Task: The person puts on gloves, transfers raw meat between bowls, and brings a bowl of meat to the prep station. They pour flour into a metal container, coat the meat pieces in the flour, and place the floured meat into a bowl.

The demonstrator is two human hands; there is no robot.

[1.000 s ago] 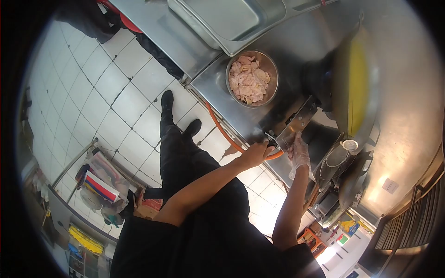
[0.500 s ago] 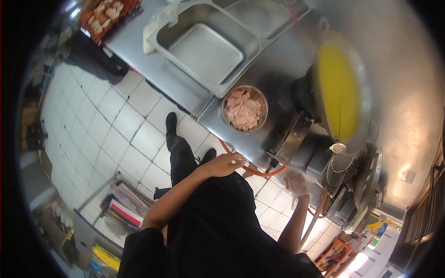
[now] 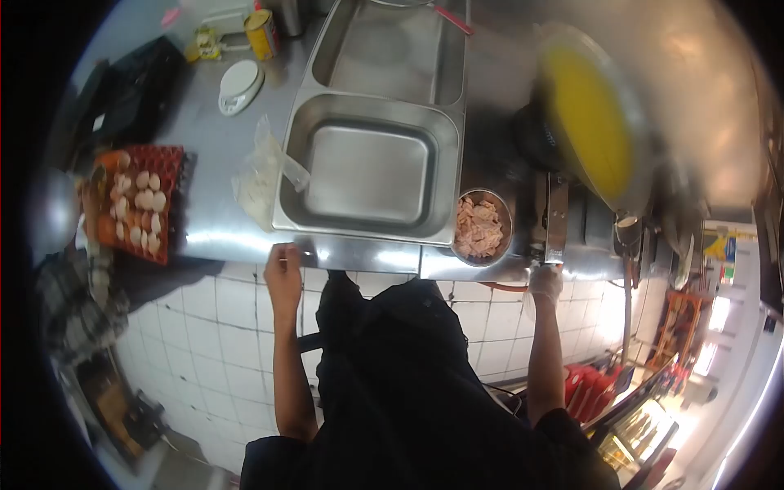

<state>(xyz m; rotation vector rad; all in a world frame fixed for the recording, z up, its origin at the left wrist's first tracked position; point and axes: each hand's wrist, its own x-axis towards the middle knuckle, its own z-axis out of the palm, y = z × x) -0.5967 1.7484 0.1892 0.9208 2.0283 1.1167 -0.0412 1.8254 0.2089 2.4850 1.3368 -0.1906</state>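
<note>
My left hand (image 3: 284, 273) is bare, with a ring on one finger. It is at the counter's front edge below the deep steel pan (image 3: 367, 175), fingers curled in and nothing visible in them. My right hand (image 3: 545, 283), in a clear plastic glove, is closed at the front end of the gas burner (image 3: 556, 216), where the control knob is; the fingers hide most of the knob. Left of the burner stands a round steel bowl (image 3: 507, 220) of raw pale-pink meat pieces (image 3: 478, 229). Behind it, a large wok (image 3: 645, 122) of yellow liquid (image 3: 592, 118) sits over a black burner ring.
A red egg tray (image 3: 174, 167) holds shells at the left, near another person's plaid sleeve (image 3: 94, 314). A plastic bag (image 3: 255, 184), white scale (image 3: 240, 86) and yellow can (image 3: 261, 34) are on the counter. An orange hose (image 3: 506, 287) runs under the edge. A wooden handle (image 3: 628, 306) juts out right.
The view has swung left, bringing the egg tray and scale into sight. My right hand has moved up to the burner's front. My left hand has shifted left along the counter edge.
</note>
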